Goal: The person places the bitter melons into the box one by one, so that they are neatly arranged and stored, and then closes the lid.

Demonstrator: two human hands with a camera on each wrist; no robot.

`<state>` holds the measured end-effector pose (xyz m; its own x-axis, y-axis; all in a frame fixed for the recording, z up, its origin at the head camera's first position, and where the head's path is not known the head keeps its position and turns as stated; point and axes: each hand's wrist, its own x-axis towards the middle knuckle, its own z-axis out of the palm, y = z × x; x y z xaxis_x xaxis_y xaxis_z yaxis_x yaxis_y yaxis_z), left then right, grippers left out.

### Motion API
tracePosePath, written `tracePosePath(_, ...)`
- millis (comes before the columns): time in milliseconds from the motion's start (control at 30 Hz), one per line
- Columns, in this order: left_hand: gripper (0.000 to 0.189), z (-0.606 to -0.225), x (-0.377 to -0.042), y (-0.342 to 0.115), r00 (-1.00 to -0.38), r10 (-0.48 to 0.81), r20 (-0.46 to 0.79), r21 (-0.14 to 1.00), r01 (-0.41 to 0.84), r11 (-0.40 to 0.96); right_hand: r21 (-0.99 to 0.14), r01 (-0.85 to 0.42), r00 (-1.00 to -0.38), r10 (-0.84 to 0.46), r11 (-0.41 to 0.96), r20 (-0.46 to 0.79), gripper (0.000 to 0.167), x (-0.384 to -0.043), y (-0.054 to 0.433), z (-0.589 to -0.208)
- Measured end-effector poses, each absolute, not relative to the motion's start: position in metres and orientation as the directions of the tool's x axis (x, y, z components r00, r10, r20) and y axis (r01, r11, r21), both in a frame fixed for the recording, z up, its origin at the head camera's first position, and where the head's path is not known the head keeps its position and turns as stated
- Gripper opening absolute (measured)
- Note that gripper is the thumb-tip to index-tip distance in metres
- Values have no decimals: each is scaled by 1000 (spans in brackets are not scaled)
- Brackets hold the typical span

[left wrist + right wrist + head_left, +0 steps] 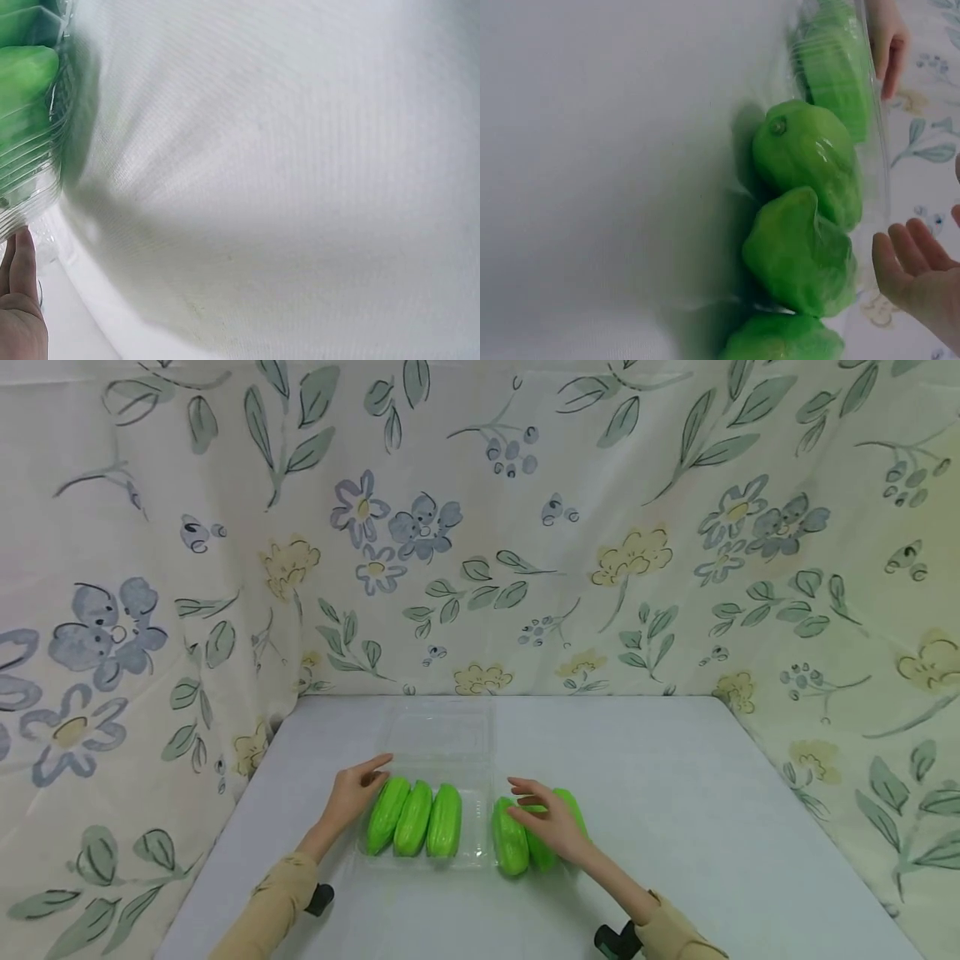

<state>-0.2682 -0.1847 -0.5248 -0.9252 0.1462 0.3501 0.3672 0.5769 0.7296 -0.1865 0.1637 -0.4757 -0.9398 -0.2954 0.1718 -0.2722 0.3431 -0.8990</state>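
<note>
A clear plastic clamshell box [474, 828] lies on the table with its lid [442, 731] folded back. Inside, toward its left side, three glossy green ridged vegetables [413, 818] rest side by side. My left hand [352, 795] is at the box's left edge; in the left wrist view, its fingers [24, 262] touch the ribbed plastic wall. Three more green vegetables [801, 251] lie in a row on the table just right of the box. Over these hovers my right hand [553, 822], fingers loosely spread with nothing in them, partly hiding the middle and right ones.
The white table [712, 827] extends to the right and front of the box. A floral curtain [480, 527] hangs behind the table and along both sides. Dark wrist cameras [320, 900] sit at the cuffs of the beige sleeves [273, 902].
</note>
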Motion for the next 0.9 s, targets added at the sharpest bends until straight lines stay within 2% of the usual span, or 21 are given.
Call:
tracePosePath(467,35,-524,-269,-185,-920,158,359,720,381,580,-830,-220,-975,-106,513,193,45,-194,203,-476)
tracePosePath(900,34,-524,-269,-184,-925,147,351,714,366,596,-755,-166,-981,-32,634,189,48,-201,225,-483)
